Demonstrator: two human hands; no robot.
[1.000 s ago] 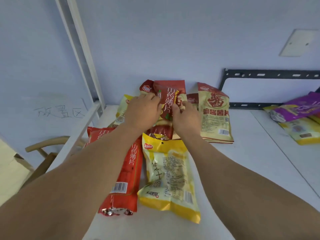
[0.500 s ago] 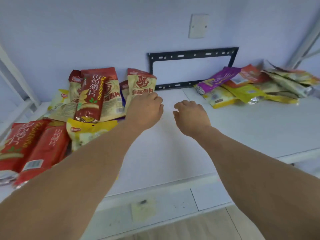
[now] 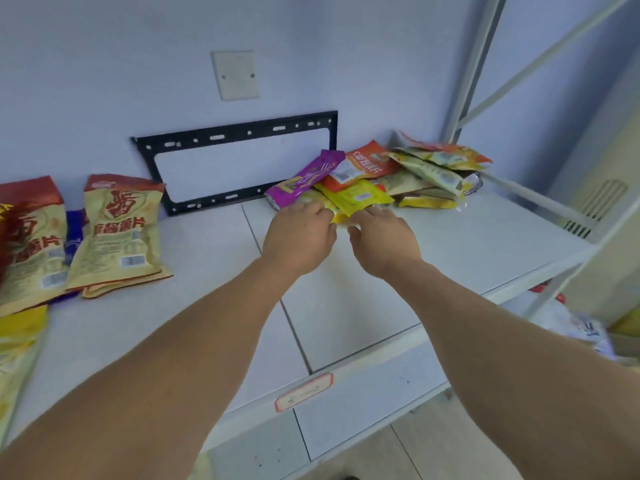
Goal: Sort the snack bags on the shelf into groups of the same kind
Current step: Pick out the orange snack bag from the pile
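A mixed pile lies at the shelf's back right: a purple bag (image 3: 304,178), a yellow bag (image 3: 356,197), an orange bag (image 3: 363,164) and several pale yellow-green bags (image 3: 433,171). My left hand (image 3: 299,237) and my right hand (image 3: 384,240) reach side by side to the pile's front. Their curled fingertips meet the near edge of a yellow bag (image 3: 341,218). The fingers hide whether they grip it. At the left stand sorted beige-and-red chip bags (image 3: 117,233), a blue bag (image 3: 74,233) and a yellow bag (image 3: 17,341).
The white shelf board (image 3: 207,306) carries both piles, with bare board between them. A black metal bracket (image 3: 235,133) and a wall plate (image 3: 235,75) are on the wall behind. A shelf post (image 3: 464,64) rises at the right. A red-edged label (image 3: 304,393) sticks to the front rail.
Both hands left the red bag on the left pile, crossed the middle of the shelf to the right, and now touch the right pile. My view swung right with them.
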